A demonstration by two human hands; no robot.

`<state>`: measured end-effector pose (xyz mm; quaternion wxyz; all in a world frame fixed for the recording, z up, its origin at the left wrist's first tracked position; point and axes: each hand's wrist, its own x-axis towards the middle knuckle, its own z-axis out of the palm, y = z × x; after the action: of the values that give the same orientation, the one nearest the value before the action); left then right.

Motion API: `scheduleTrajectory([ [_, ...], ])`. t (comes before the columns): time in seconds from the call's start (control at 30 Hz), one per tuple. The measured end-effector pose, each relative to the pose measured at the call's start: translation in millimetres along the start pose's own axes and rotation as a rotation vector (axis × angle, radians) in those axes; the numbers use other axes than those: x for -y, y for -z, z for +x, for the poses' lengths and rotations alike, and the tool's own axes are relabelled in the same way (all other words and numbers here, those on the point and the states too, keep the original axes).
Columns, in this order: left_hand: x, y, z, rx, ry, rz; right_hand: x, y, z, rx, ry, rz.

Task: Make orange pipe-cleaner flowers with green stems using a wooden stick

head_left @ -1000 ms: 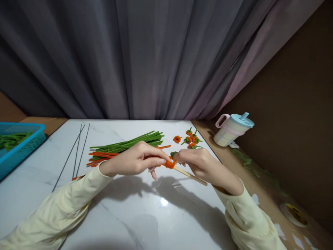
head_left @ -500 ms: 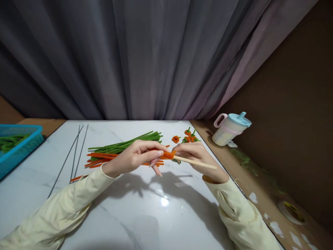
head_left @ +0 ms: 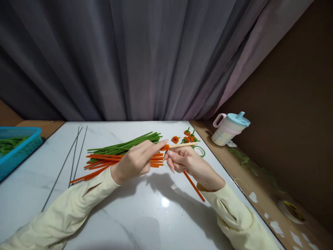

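My left hand (head_left: 139, 157) is closed round one end of a pale wooden stick (head_left: 185, 144), its index finger stretched along it. An orange pipe cleaner (head_left: 165, 148) is coiled round the stick at my left fingertips. My right hand (head_left: 187, 160) pinches close to the coil, below the stick. From under that hand an orange pipe cleaner tail (head_left: 194, 186) slants down to the right. Behind my left hand lie a bundle of green pipe cleaners (head_left: 122, 144) and a spread of orange pipe cleaners (head_left: 104, 160).
Small orange flowers with green stems (head_left: 187, 136) lie behind my right hand, beside a green tape roll (head_left: 199, 151). Thin dark wires (head_left: 63, 166) lie at left, near a blue basket (head_left: 20, 152). A lidded cup (head_left: 229, 129) and another tape roll (head_left: 291, 211) are at right.
The stick's free end has swung up and away from me. My right hand has turned over and come nearer, below the stick. The orange tail and the green tape roll now show.
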<state>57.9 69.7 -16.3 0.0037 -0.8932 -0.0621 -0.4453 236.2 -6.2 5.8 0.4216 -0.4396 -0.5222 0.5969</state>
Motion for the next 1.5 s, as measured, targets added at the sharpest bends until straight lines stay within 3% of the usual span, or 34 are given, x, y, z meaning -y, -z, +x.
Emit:
scheduleTrajectory([
  [0.23, -6.5, 4.7, 7.7, 0.024, -0.005, -0.073, 13.0, -9.4, -10.8, -0.181, 0.061, -0.427],
  [0.4, -5.9, 2.6, 6.8, 0.112, -0.015, 0.107, 12.2, -6.4, -15.6, -0.251, 0.162, -0.806],
  [0.57, -2.9, -0.1, 4.3, 0.308, 0.052, 0.168, 4.2, -5.3, -15.8, -0.253, 0.178, -1.077],
  [0.73, -2.2, 8.4, 10.8, 0.485, 0.134, -0.107, 5.1, 6.7, -14.7, -0.247, 0.363, -1.333],
  [0.83, -0.6, 18.2, 17.0, 0.497, 0.200, -0.396, 9.6, 20.5, -12.7, -0.190, 0.445, -1.248],
  [1.0, -1.5, 27.6, 24.2, 0.534, 0.512, -0.916, 12.6, 31.7, -7.1, -0.035, 0.373, -0.861],
  [1.2, -1.9, 19.0, 20.5, 0.379, 0.852, -1.283, 0.8, 32.5, 0.9, -0.018, 0.345, -0.460],
  [1.37, -1.6, 11.2, 17.9, 0.129, 0.975, -1.251, -7.5, 28.7, 9.3, -0.173, 0.339, -0.476],
  [1.5, -5.6, 3.5, 16.3, -0.005, 0.905, -0.973, -11.7, 16.9, 12.5, -0.337, 0.273, -0.563],
])
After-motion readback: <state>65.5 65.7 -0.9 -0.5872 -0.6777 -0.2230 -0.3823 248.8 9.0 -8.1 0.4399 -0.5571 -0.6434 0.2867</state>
